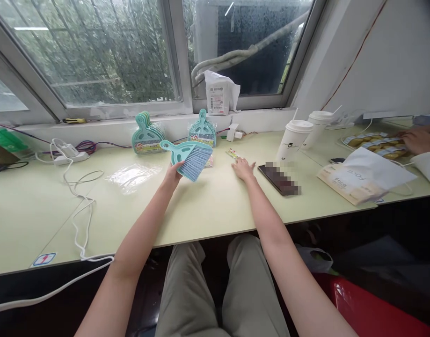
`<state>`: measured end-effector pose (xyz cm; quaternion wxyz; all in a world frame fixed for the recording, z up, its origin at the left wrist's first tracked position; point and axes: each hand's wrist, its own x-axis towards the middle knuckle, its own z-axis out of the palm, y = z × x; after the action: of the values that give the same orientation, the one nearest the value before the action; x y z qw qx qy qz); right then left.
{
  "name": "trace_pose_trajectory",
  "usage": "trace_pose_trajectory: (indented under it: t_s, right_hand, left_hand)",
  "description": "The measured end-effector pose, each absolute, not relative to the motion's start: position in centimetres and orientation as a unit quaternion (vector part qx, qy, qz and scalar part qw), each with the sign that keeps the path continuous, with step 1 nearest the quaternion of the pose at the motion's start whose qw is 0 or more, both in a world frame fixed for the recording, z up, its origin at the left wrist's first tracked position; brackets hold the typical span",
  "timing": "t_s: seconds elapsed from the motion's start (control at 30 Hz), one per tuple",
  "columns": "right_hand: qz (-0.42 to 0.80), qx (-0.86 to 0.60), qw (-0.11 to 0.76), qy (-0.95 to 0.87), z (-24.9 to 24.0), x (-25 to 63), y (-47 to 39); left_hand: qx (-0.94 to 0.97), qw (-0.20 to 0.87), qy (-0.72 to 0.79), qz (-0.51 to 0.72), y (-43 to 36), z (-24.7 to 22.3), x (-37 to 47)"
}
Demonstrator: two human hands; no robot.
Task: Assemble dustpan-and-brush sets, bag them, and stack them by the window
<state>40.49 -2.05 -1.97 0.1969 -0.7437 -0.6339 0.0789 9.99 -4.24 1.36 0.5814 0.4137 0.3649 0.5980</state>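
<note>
My left hand (172,176) is closed on a small teal dustpan and brush set (190,158), held tilted above the table. The brush's blue-grey bristles face up, and the handle points to the far left. My right hand (243,168) rests on the table with its fingers apart, their tips at a small colourful printed card (231,153). Another printed piece (209,161) shows partly behind the held set. A clear plastic wrapper (132,177) lies left of my left hand. Against the wall stand a stack of several similar sets (146,133) and one wrapped set (202,130).
A phone (278,179) lies right of my right hand, near two white paper cups (294,138). A tissue pack (358,180) sits at the table's right edge. White cables (76,201) run across the left side. Another person's hand (420,140) is at the far right.
</note>
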Motion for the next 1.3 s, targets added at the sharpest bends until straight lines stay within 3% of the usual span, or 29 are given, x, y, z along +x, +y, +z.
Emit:
trace_pose_trajectory:
  t_s: [0.27,0.37,0.47,0.67,0.93,1.13,1.3]
  right_hand:
    - [0.040,-0.674,0.252,-0.694,-1.7,38.4,-3.4]
    - [0.063,-0.658,0.229,-0.714,-2.0,38.6,-3.5]
    - [0.049,-0.685,0.218,-0.693,-2.1,39.4,-3.5]
    - [-0.020,-0.739,0.284,-0.610,-1.9,38.8,-3.9]
    - [0.129,-0.677,0.228,-0.688,-1.9,37.1,-3.8]
    - [0.092,-0.713,0.183,-0.671,-1.7,37.4,-4.3]
    - [0.061,-0.641,0.180,-0.744,-1.7,37.3,-4.4]
  left_hand:
    - [0.342,0.574,0.381,0.639,-3.4,0.9,8.3]
    - [0.332,0.571,0.401,0.635,-3.1,0.5,8.3]
    - [0.340,0.561,0.415,0.630,-3.1,0.3,8.1]
    - [0.351,0.561,0.414,0.624,-3.0,0.0,8.1]
    - [0.323,0.577,0.404,0.632,-3.0,-0.1,8.2]
    - [0.324,0.582,0.403,0.627,-3.4,0.2,8.4]
    - [0.330,0.582,0.402,0.624,-3.4,0.2,8.6]
